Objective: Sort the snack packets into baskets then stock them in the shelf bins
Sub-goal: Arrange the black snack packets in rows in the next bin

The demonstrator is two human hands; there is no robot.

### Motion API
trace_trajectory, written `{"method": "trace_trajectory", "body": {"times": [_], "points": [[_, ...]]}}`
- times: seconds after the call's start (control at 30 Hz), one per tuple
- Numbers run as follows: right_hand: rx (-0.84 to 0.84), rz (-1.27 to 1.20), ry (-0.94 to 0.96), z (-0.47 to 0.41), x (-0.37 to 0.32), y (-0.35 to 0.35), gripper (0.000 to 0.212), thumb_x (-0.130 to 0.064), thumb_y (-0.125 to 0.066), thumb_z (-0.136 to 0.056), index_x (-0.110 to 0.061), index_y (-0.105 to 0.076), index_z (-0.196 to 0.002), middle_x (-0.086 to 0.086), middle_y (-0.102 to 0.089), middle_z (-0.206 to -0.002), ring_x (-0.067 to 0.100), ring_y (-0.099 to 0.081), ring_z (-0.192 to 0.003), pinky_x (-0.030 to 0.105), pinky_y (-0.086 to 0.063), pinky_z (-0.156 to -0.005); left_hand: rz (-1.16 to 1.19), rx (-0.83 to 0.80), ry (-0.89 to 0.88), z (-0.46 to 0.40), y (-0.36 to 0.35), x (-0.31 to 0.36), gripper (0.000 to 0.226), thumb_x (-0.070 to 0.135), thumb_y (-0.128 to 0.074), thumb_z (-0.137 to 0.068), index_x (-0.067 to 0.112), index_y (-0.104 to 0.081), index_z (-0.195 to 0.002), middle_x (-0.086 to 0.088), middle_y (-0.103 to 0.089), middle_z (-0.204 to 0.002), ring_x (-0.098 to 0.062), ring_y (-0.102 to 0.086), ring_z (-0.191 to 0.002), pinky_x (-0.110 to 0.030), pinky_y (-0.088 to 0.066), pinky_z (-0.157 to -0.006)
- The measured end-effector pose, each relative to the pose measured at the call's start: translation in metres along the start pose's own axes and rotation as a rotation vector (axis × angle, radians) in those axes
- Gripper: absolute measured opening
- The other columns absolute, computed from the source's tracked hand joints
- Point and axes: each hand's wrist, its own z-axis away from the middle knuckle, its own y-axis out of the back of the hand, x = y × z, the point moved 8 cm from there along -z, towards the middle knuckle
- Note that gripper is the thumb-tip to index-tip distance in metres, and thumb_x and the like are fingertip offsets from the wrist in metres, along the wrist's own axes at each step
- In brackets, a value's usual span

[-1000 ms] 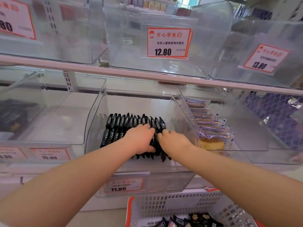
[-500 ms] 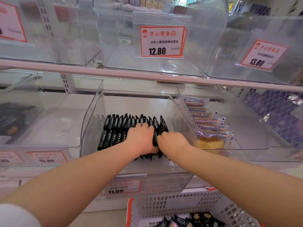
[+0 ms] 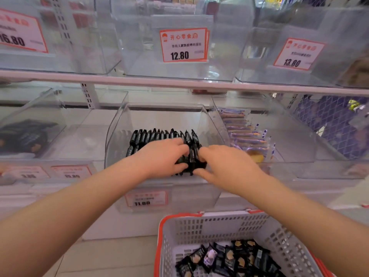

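Rows of black snack packets (image 3: 159,135) stand upright in the clear middle shelf bin (image 3: 115,136). My left hand (image 3: 162,157) reaches into the bin and grips the front row's right end from the left, fingers on top and thumb below. My right hand (image 3: 226,166) grips the same clump of packets (image 3: 192,156) from the right. The packets under my palms are hidden. Below stands a white basket with a red rim (image 3: 219,226), holding several loose black packets (image 3: 229,258).
The bin to the right holds purple-wrapped cakes (image 3: 243,134). The left bin (image 3: 60,136) has a dark bag at its far left. Clear bins with price cards (image 3: 183,45) line the upper shelf. A blue mesh panel (image 3: 335,124) stands at the right.
My hands have drawn slightly apart, so a clump of black packets now shows between them. More of the basket is in view at the bottom.
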Motion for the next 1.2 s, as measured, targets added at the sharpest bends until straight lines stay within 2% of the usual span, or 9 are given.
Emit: {"method": "trace_trajectory", "body": {"times": [0.1,0.17,0.4,0.57,0.67,0.8,0.93,1.07,1.2], "points": [[0.085,-0.217,-0.054,0.058,0.018,0.007,0.027,-0.056,-0.042,-0.084,-0.029,-0.049,-0.086,-0.011,-0.056,-0.070,0.014,-0.053,-0.069,0.031,-0.042,-0.059,0.074,0.192,-0.104,0.025,0.019,0.042,0.025,0.039,-0.045,-0.091,0.021,-0.054,-0.105,0.003,-0.053,-0.102,-0.018,-0.055,-0.093,-0.031,-0.043,-0.072],[0.017,-0.312,-0.117,0.084,0.035,-0.020,0.020,-0.050,-0.047,-0.086,-0.031,-0.051,-0.082,-0.013,-0.051,-0.062,0.010,-0.048,-0.064,0.032,-0.045,-0.060,0.129,0.186,-0.170,0.036,0.008,0.075,0.023,0.038,-0.045,-0.091,0.021,-0.054,-0.103,0.003,-0.058,-0.099,-0.020,-0.057,-0.090,-0.030,-0.040,-0.067],[-0.546,-0.168,-0.143,0.142,0.100,-0.178,0.020,-0.029,-0.049,-0.093,-0.015,-0.060,-0.102,0.008,-0.065,-0.107,0.026,-0.059,-0.099,0.034,-0.046,-0.082,0.037,-0.340,-0.227,0.021,-0.150,0.168,0.027,0.033,-0.045,-0.092,0.016,-0.055,-0.111,-0.012,-0.062,-0.112,-0.032,-0.058,-0.103,-0.037,-0.046,-0.076],[-0.766,-0.154,-0.116,0.201,0.145,-0.261,0.020,-0.026,-0.050,-0.092,-0.011,-0.059,-0.101,0.011,-0.065,-0.106,0.028,-0.058,-0.098,0.032,-0.042,-0.080,0.137,-0.554,-0.148,0.009,-0.261,0.201,0.027,0.026,-0.043,-0.092,0.009,-0.055,-0.107,-0.016,-0.060,-0.111,-0.035,-0.058,-0.101,-0.036,-0.046,-0.072],[-0.861,-0.177,-0.129,0.240,0.162,-0.318,0.019,-0.028,-0.050,-0.093,-0.014,-0.058,-0.102,0.009,-0.063,-0.106,0.027,-0.058,-0.099,0.030,-0.042,-0.076,0.219,-0.684,-0.141,0.008,-0.320,0.222,0.026,0.025,-0.040,-0.095,0.008,-0.053,-0.109,-0.015,-0.057,-0.111,-0.032,-0.055,-0.098,-0.043,-0.049,-0.079],[-0.950,-0.238,-0.122,0.283,0.163,-0.389,0.011,-0.021,-0.050,-0.093,-0.016,-0.052,-0.103,0.008,-0.054,-0.110,0.028,-0.053,-0.107,0.038,-0.047,-0.085,0.280,-0.797,-0.101,0.013,-0.386,0.248,0.025,0.020,-0.036,-0.096,0.008,-0.052,-0.111,-0.014,-0.054,-0.110,-0.030,-0.054,-0.093,-0.035,-0.041,-0.061],[-0.992,-0.199,0.008,0.306,0.154,-0.432,0.052,-0.003,-0.046,-0.090,-0.014,-0.036,-0.140,0.008,-0.035,-0.144,0.028,-0.035,-0.130,0.040,-0.043,-0.098,0.331,-0.856,-0.042,0.025,-0.437,0.270,0.032,0.024,-0.039,-0.096,0.010,-0.045,-0.124,-0.012,-0.045,-0.123,-0.029,-0.050,-0.107,-0.039,-0.045,-0.077],[-0.930,-0.111,0.111,0.306,0.153,-0.446,0.053,0.000,-0.047,-0.087,-0.013,-0.037,-0.138,0.011,-0.038,-0.138,0.028,-0.036,-0.124,0.039,-0.038,-0.096,0.362,-0.794,0.047,0.028,-0.470,0.281,0.042,0.017,-0.045,-0.092,0.013,-0.038,-0.133,-0.007,-0.037,-0.134,-0.026,-0.040,-0.119,-0.036,-0.040,-0.091],[-0.907,-0.074,0.148,0.302,0.154,-0.444,0.051,-0.013,-0.057,-0.087,-0.014,-0.041,-0.135,0.009,-0.041,-0.133,0.026,-0.035,-0.123,0.038,-0.035,-0.096,0.323,-0.733,0.055,0.023,-0.494,0.288,0.055,0.018,-0.051,-0.089,0.013,-0.029,-0.140,-0.007,-0.031,-0.142,-0.025,-0.032,-0.128,-0.035,-0.034,-0.101]]}}
